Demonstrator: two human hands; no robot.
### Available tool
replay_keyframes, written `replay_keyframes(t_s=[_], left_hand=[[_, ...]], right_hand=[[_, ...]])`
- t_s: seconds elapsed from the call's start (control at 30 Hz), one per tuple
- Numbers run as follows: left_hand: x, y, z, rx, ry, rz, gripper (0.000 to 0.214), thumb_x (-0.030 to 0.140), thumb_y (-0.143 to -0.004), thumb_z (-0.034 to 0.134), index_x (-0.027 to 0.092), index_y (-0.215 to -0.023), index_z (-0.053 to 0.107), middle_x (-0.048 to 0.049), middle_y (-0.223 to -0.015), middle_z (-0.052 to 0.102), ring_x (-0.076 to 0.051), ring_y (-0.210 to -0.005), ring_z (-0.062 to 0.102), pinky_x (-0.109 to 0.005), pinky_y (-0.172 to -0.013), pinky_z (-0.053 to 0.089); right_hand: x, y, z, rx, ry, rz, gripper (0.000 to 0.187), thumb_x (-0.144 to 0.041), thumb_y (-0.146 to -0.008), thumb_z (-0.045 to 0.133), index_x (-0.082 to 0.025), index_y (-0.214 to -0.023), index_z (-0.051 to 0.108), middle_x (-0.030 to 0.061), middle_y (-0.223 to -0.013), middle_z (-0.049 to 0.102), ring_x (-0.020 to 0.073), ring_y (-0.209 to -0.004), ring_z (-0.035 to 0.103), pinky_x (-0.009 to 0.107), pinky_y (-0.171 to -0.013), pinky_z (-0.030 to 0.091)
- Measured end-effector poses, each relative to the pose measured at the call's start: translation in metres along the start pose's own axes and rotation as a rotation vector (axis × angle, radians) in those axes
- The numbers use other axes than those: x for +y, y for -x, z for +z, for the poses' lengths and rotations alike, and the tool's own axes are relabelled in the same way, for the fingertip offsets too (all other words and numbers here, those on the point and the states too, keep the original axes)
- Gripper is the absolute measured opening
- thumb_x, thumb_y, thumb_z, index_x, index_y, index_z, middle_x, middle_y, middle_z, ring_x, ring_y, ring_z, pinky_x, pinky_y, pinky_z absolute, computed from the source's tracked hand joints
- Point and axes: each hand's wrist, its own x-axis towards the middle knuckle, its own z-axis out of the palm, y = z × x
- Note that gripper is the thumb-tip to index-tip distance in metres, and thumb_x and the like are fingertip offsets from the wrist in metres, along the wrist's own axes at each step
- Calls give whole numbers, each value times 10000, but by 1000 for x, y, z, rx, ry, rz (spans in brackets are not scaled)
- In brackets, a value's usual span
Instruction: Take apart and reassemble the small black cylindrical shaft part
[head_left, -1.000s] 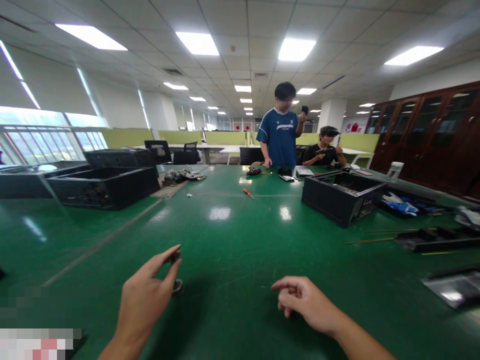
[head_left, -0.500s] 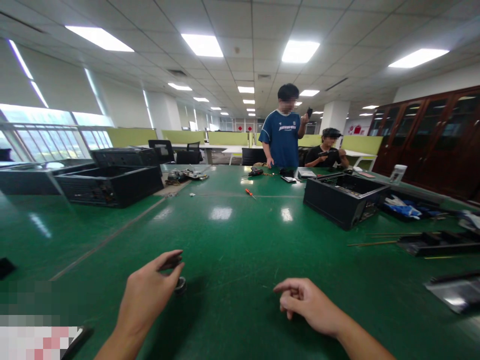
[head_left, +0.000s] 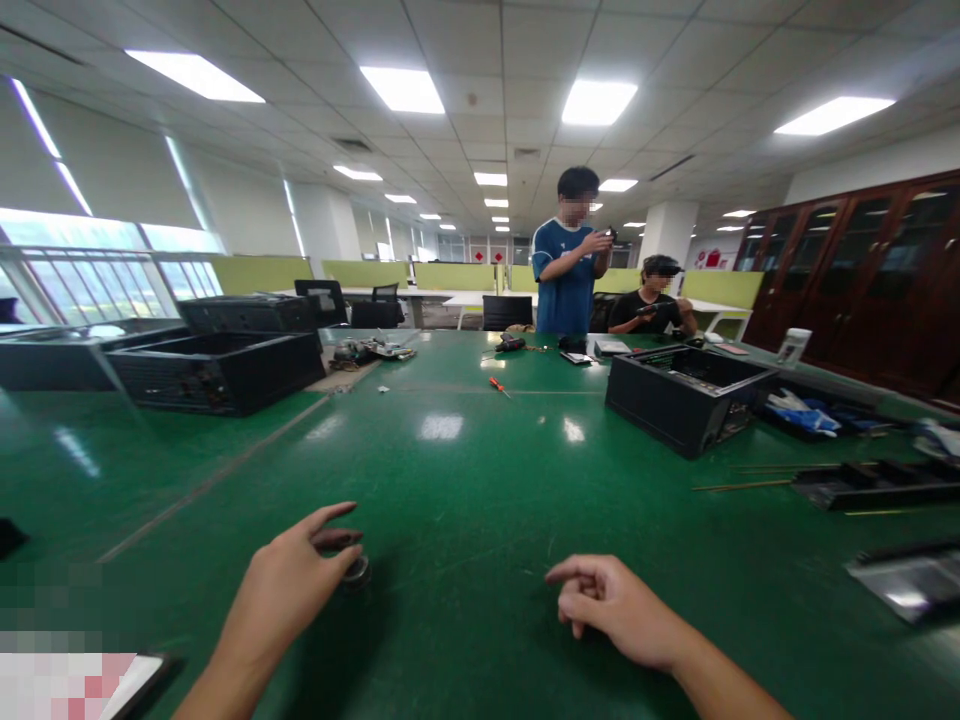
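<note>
My left hand [head_left: 289, 585] hovers low over the green table [head_left: 465, 500] at the lower left. Its index finger and thumb are stretched out and apart. The thumb tip lies just above a small round dark metal part [head_left: 357, 571] that sits on the table. I cannot make out anything between the fingers. My right hand [head_left: 611, 603] rests on the table at the lower middle. Its fingers are loosely curled under, the index pointing left, and nothing shows in it.
An open black computer case [head_left: 686, 400] stands at the right, with black trays [head_left: 870, 482] and a metal panel [head_left: 904, 580] beyond. More black cases [head_left: 217, 370] are at the left. A red screwdriver [head_left: 496, 385] lies mid-table. A standing person [head_left: 566, 270] and a seated person [head_left: 649, 305] are at the far end.
My left hand has come down to the round part and its pinch has spread apart. The standing person has brought both hands together at chest height. My right hand has stayed put.
</note>
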Motion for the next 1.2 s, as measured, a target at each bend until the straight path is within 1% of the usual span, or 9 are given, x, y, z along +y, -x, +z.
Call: replay_keyframes(t_s=[0.13, 0.3, 0.47, 0.6, 0.77, 0.93, 1.03, 1.13, 1.2], left_hand=[[-9, -4, 5, -77, 99, -31, 617, 334, -679, 655, 196, -1279, 610, -67, -1024, 815, -332, -1031, 737, -418, -932, 550], [-16, -9, 19, -243, 272, -48, 750, 272, -578, 690, 111, -1303, 587, -131, -1050, 802, -316, -1009, 749, -356, -823, 607], [-19, -7, 21, -234, 238, -26, 821, 229, -491, 730, 125, -1294, 593, -151, -1197, 749, -313, -1060, 728, -373, -921, 571], [-22, -6, 21, -182, 185, -7, 611, 206, -473, 718, 157, -1082, 700, -147, -1045, 791, -375, -1033, 721, -477, -968, 522], [-23, -10, 26, -140, 214, 41, 383, 395, -565, 748, 194, -889, 703, -112, -937, 799, -355, -941, 738, -462, -924, 541], [-2, 1, 45, -171, 324, 122, 556, 525, -715, 683, 166, -1139, 673, -96, -1036, 788, -296, -991, 737, -392, -929, 554], [20, 20, 61, -211, 352, 229, 614, 474, -767, 672, 175, -1301, 618, -76, -1109, 768, -279, -1057, 709, -402, -984, 521], [45, 44, 71, -255, 307, 384, 517, 365, -791, 661, 200, -1281, 645, -76, -1189, 733, -261, -1092, 681, -379, -1003, 496], [59, 59, 73, -271, 264, 448, 537, 256, -760, 671, 231, -1295, 632, -58, -1112, 748, -236, -1012, 698, -345, -940, 517]], right_hand=[[0, 1, 0, -2, 2, 1, 349, -288, -815, 686, -109, -1113, 666, 11, -754, 636, 129, -635, 584, 259, -634, 443], [-3, 1, 0, -1, 9, 9, 353, -281, -811, 686, -112, -1119, 665, 10, -757, 636, 131, -641, 587, 261, -640, 449], [-5, 3, 1, -5, 10, 11, 349, -253, -794, 689, -115, -1115, 671, 0, -749, 626, 129, -635, 592, 259, -639, 449], [-4, 2, 1, -15, 24, 13, 343, -230, -797, 684, -116, -1120, 669, -1, -753, 627, 127, -639, 593, 255, -639, 445], [-2, 2, 1, -18, 36, 22, 343, -226, -804, 683, -120, -1130, 668, -8, -757, 619, 122, -643, 590, 248, -641, 446], [-3, 2, 2, -22, 44, 28, 336, -224, -804, 679, -124, -1124, 674, -6, -752, 622, 125, -639, 594, 249, -640, 451], [0, 0, 1, -19, 26, 20, 351, -239, -808, 677, -126, -1140, 660, -4, -764, 619, 131, -650, 601, 256, -646, 457], [3, -1, 1, 6, 12, -8, 430, -255, -812, 675, -136, -1221, 608, -3, -793, 620, 133, -654, 603, 262, -649, 459], [3, 1, 2, 46, 44, -42, 535, -247, -797, 690, -158, -1305, 550, 7, -855, 630, 133, -677, 598, 265, -662, 464]])
